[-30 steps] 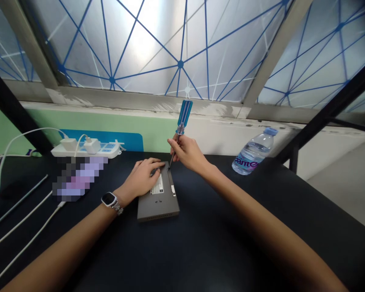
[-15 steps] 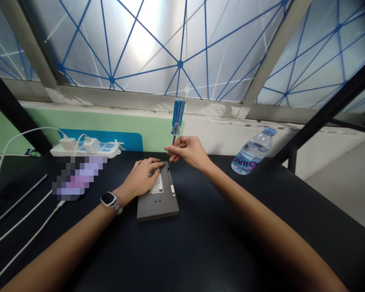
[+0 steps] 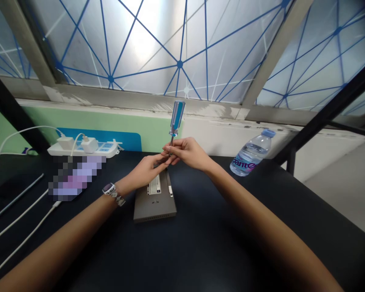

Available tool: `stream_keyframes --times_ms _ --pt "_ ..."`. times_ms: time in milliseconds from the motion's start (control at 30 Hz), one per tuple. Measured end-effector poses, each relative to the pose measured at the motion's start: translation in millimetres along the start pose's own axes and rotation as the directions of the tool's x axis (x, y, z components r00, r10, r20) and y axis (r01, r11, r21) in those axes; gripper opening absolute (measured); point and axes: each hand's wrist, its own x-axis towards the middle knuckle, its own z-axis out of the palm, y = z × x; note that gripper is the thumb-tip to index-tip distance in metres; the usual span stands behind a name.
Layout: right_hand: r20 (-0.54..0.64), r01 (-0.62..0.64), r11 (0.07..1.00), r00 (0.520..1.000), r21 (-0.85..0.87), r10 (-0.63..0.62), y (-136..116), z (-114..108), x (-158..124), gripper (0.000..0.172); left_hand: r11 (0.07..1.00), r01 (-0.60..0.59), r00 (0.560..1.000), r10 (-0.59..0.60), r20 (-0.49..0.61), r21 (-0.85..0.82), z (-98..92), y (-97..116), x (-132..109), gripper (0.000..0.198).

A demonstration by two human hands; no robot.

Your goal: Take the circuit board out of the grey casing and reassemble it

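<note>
A screwdriver (image 3: 177, 117) with a clear and blue handle stands nearly upright, leaning a little right. My right hand (image 3: 187, 154) pinches its metal shaft below the handle. My left hand (image 3: 150, 168), with a watch (image 3: 109, 189) on the wrist, has its thumb and fingers drawn together at the lower end of the shaft, touching or nearly touching my right fingers. The screwdriver's tip and whatever the left fingers pinch are hidden. Under the hands a flat grey box-shaped device (image 3: 155, 207) lies on the table, with a white label and a silvery piece at its right edge.
A water bottle (image 3: 252, 154) stands tilted-looking at the right on the black table (image 3: 200, 243). To the left are a white power strip (image 3: 106, 149) with chargers, several cables and a blurred-out phone-like item (image 3: 79, 178). A wall and window rise behind.
My left hand has lifted off the device and closed by the screwdriver's lower end. The screwdriver has turned about its axis, and its lower end now seems raised.
</note>
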Motion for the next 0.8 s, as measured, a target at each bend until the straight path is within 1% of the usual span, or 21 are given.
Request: stream_keyframes --times_ms 33,100,233,300,400,467,567,633,700,800 --pt "0.003 -0.002 1.000 1.000 -0.014 0.002 -1 0 0 0.024 0.996 0.004 1.000 -0.002 0.023 -0.085 0.8 0 4 0.031" --pt "0.002 -0.015 0.999 1.000 -0.038 0.015 -3 -1 -1 0.022 0.980 0.011 0.999 -0.003 0.042 -0.199 2.3 -1 10 0.030" --pt "0.009 -0.042 0.998 0.999 -0.050 0.043 -5 -3 -3 0.021 0.957 0.022 0.999 -0.012 0.036 -0.289 4.3 -8 14 0.028" --pt "0.016 -0.047 0.997 0.999 -0.056 0.048 -7 -1 -3 0.021 0.955 0.030 0.999 -0.022 0.031 -0.297 5.1 -10 13 0.027" --pt "0.001 -0.036 0.996 0.999 -0.084 0.036 -7 3 -4 0.023 0.954 0.047 0.999 -0.053 -0.011 -0.296 7.2 -9 11 0.024" --pt "-0.061 -0.010 0.992 0.998 -0.124 0.003 -5 6 -4 0.024 0.950 0.048 0.996 -0.067 -0.051 -0.307 9.2 -6 11 0.023" --pt "-0.190 0.025 0.986 0.980 -0.163 -0.057 0 7 -2 0.017 0.949 0.061 0.988 -0.101 -0.115 -0.308 12.0 -1 12 0.023" --pt "-0.225 0.024 0.991 0.973 -0.134 -0.054 4 6 -1 0.024 0.951 0.089 0.977 -0.141 -0.159 -0.295 12.9 1 13 0.024" --pt "-0.211 0.013 0.997 0.977 -0.080 -0.030 6 5 0 0.025 0.953 0.112 0.968 -0.168 -0.185 -0.282 13.1 0 14 0.026" --pt "-0.165 0.012 0.999 0.986 -0.045 -0.019 5 3 1 0.022 0.961 0.103 0.969 -0.155 -0.190 -0.258 13.5 -5 16 0.026"
